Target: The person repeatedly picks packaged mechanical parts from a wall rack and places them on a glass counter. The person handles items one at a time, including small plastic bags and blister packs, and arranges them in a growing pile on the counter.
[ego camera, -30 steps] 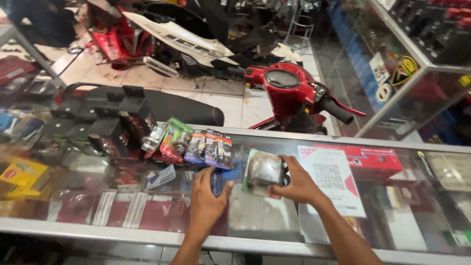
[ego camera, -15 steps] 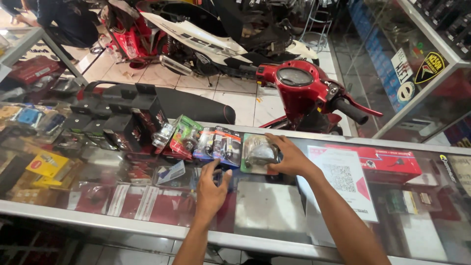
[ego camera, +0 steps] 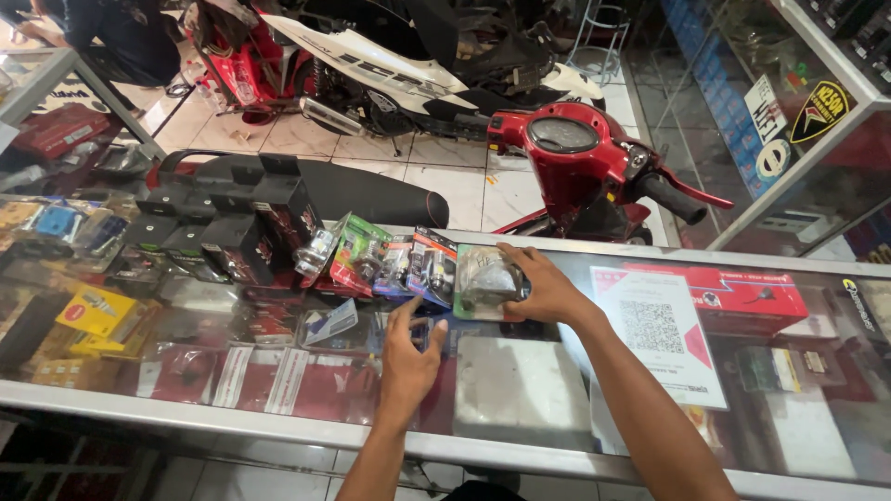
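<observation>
My right hand (ego camera: 543, 288) grips a clear plastic packet with a dark part inside (ego camera: 484, 283), standing it at the right end of a row of packets on the glass counter (ego camera: 520, 390). The row holds a blue and orange blister pack (ego camera: 432, 267), a green one (ego camera: 357, 250) and a clear one (ego camera: 316, 252). My left hand (ego camera: 408, 357) hovers over the glass just below the blue pack, fingers apart and curled, holding nothing.
Black boxes (ego camera: 237, 237) stand left of the packets. A white code card (ego camera: 659, 334) lies on the glass to the right. Red boxes and spare parts fill the case underneath. Beyond the counter stand a red scooter (ego camera: 580, 162) and a black seat (ego camera: 371, 195).
My right hand has carried the clear packet leftward and further back, up against the row of packets. My left hand has stayed just in front of the blue pack.
</observation>
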